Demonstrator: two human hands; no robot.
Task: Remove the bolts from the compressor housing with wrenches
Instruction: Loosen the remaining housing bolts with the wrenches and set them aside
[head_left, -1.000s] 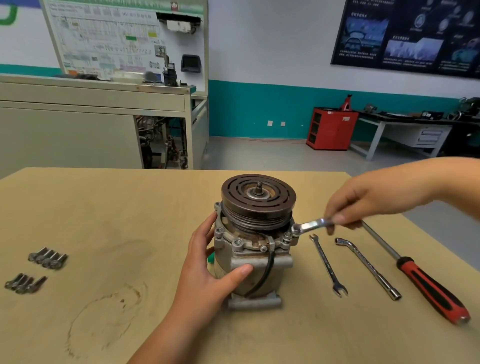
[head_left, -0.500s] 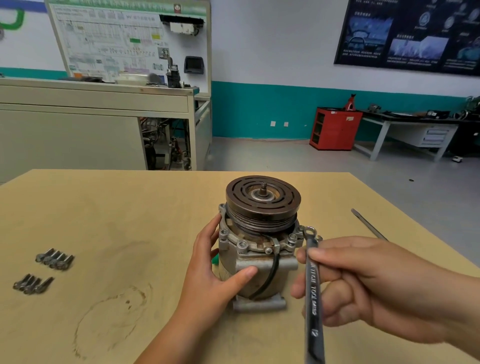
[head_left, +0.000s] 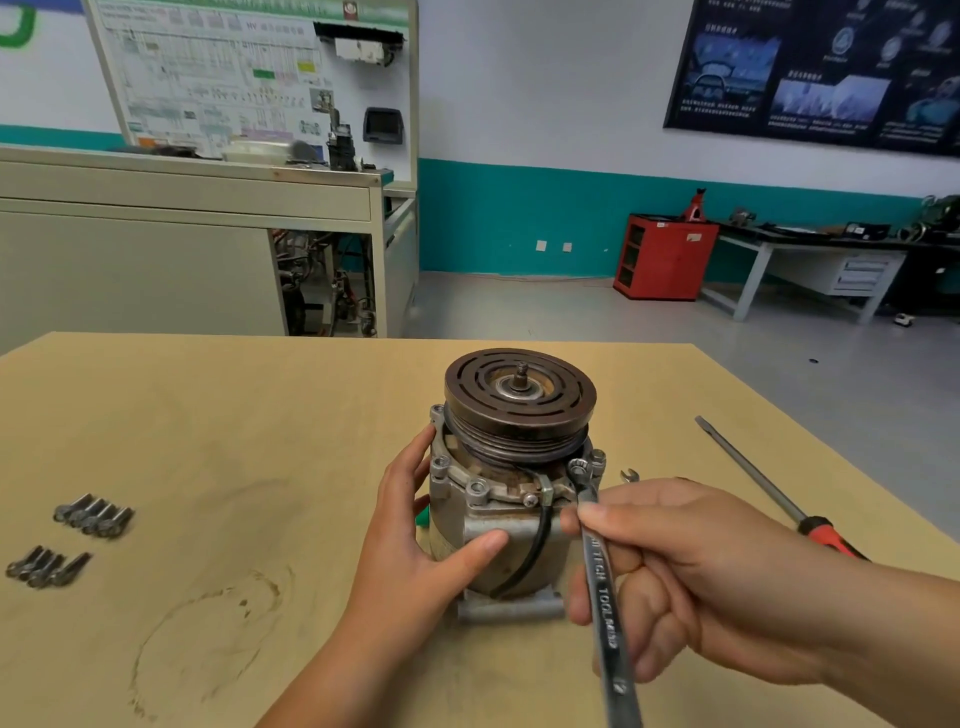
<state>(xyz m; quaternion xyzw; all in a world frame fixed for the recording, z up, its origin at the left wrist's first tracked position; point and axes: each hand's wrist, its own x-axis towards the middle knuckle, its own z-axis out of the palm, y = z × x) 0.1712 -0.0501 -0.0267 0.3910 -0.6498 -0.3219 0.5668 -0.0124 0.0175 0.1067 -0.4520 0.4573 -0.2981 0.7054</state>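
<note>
A grey compressor (head_left: 498, 525) with a dark grooved pulley (head_left: 519, 397) on top stands upright on the tan table (head_left: 208, 415). My left hand (head_left: 421, 535) grips its housing from the left, thumb across the front. My right hand (head_left: 691, 577) grips a steel wrench (head_left: 602, 597); its ring end sits on a flange bolt (head_left: 577, 466) at the housing's front right, and the handle points toward me. Several more bolts, one being the front-left bolt (head_left: 477, 488), ring the flange.
Two rows of removed bolts (head_left: 93, 514) (head_left: 47, 564) lie at the table's left. A long red-handled screwdriver (head_left: 779, 499) lies at the right. The open end of another wrench (head_left: 629, 474) shows just behind my right hand. The table's far edge borders open floor.
My right hand has swung the wrench handle from out at the right round toward me, then shifted its ring end slightly left on the flange. My left hand keeps its grip.
</note>
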